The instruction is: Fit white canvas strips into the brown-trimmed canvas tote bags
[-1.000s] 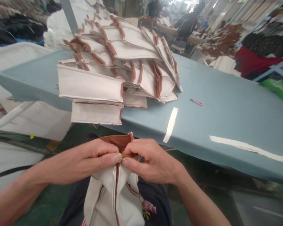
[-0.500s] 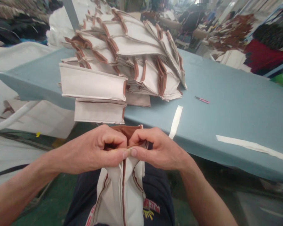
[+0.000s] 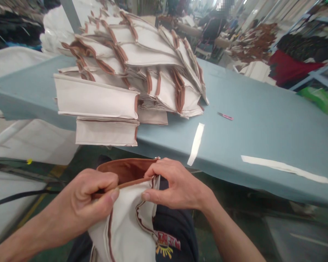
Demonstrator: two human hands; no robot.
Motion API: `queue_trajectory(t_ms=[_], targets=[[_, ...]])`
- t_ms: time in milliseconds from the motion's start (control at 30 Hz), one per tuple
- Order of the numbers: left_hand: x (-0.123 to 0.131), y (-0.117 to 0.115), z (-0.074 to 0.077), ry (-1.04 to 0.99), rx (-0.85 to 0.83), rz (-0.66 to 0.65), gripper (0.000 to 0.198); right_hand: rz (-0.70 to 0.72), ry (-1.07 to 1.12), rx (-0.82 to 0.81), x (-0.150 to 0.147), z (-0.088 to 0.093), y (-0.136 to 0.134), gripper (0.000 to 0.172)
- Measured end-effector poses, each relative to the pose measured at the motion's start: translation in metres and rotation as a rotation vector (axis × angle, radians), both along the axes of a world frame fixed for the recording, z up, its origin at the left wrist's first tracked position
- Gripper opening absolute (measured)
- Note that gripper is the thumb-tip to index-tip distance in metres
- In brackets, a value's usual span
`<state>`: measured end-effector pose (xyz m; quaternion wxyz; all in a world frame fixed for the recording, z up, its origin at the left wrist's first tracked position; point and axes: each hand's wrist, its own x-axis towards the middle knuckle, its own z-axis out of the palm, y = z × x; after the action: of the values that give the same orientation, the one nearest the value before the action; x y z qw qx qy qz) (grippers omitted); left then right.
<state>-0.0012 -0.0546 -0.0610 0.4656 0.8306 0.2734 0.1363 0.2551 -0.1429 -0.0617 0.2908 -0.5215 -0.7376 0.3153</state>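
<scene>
A cream fabric bag (image 3: 131, 218) with a brown lining and brown-edged seams hangs over my lap, its mouth spread apart at the top. My left hand (image 3: 95, 196) is closed on the left part of the rim, thumb outside and fingers inside. At the right corner of the rim, my right hand (image 3: 172, 183) holds the edge, fingers in the mouth and thumb near the outer face. The bag's lower end runs out of view.
Similar cream pieces with brown edges lie in a large pile (image 3: 150, 51) on the blue-grey table (image 3: 262, 120). Pink-handled snips (image 3: 225, 116) and two white strips, one short (image 3: 196, 143) and one long (image 3: 284, 169), lie right of it. A person (image 3: 211, 27) sits in the background.
My hands were together at the middle of the rim; now they are apart, the left further left and lower. The bag's mouth has widened, showing more brown lining. The camera view has shifted slightly.
</scene>
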Motion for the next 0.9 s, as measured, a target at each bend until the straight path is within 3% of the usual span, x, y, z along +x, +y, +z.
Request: queue_trajectory(t_ms=[100, 300, 467, 667, 900], targets=[[-0.007, 0.001, -0.001, -0.017, 0.005, 0.037, 0.042, -0.014, -0.07, 0.048, -0.006, -0.001, -0.002, 0.027], [-0.016, 0.002, 0.011, -0.024, 0.059, 0.116, 0.044, -0.01, -0.081, 0.12, -0.012, -0.003, 0.0, 0.022], [-0.02, 0.024, 0.013, -0.033, 0.025, -0.025, 0.042, -0.01, 0.082, 0.136, -0.004, 0.015, -0.004, 0.019], [-0.007, 0.04, 0.009, -0.078, -0.105, -0.199, 0.037, -0.005, 0.322, 0.02, 0.009, 0.046, -0.007, 0.022], [0.0, 0.035, 0.01, -0.061, -0.136, -0.169, 0.044, -0.119, 0.337, -0.125, 0.018, 0.032, -0.001, 0.02]])
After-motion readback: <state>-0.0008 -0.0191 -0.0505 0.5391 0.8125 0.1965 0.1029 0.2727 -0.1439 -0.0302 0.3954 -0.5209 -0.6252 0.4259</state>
